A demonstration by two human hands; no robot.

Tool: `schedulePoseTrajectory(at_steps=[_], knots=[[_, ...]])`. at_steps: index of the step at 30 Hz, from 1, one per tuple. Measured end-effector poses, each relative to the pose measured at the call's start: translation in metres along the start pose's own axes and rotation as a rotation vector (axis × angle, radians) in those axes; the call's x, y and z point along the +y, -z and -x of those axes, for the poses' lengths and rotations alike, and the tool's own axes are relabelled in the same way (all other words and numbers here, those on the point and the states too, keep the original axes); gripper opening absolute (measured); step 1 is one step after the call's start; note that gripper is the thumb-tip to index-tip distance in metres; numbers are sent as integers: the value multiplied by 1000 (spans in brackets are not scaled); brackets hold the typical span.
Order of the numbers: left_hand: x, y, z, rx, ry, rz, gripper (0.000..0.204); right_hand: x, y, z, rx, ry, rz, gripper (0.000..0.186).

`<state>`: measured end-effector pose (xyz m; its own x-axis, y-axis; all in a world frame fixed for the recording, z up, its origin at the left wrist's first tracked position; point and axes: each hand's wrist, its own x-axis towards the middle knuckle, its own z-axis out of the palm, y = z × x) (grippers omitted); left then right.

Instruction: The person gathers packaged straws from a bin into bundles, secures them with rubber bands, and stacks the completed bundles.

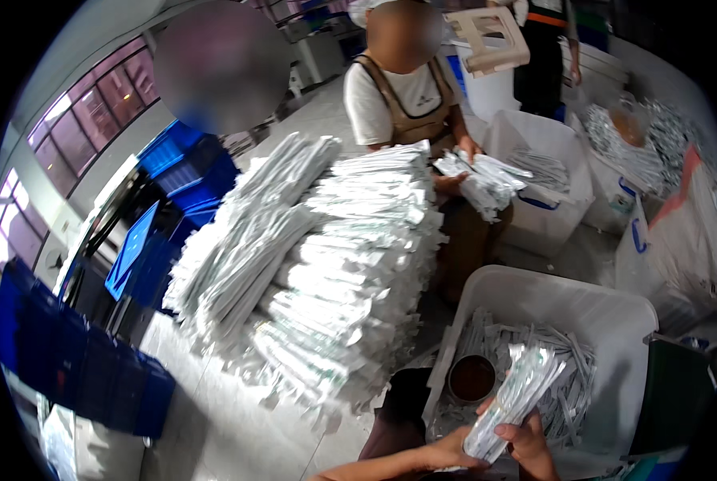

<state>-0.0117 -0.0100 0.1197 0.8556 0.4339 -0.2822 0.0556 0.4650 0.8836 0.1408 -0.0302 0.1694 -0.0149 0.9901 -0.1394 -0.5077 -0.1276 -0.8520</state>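
A bundle of long, thin silver-white packets (512,397) is held tilted over the near edge of a white plastic bin (571,295). My left hand (456,450) is closed around its lower end. My right hand (528,439) grips it from the right side, thumb across the packets. Inside the bin lie loose packets of the same kind (571,377) and a round container with a reddish-brown inside (471,378). To the left rises a large stack of such packets (350,264), laid in layers.
Across from me a person in an apron (407,104) holds more packets (487,180). White bins (535,216) and a pale sack (679,232) stand at the right. Blue crates (78,353) are on the left. Another person (543,48) stands at the back.
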Motion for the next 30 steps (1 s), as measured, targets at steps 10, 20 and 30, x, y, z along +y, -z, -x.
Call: schedulePoseTrajectory(at_steps=[10,20,30], knots=[[213,55,177,750,-422,-603,83,24,3,32,95,109,250,29],[205,188,148,1350,299,-1963,61,63,-3,50,50,-202,496,28],[157,83,158,1519,-885,-1393,32,102,172,43,629,-268,916,44]])
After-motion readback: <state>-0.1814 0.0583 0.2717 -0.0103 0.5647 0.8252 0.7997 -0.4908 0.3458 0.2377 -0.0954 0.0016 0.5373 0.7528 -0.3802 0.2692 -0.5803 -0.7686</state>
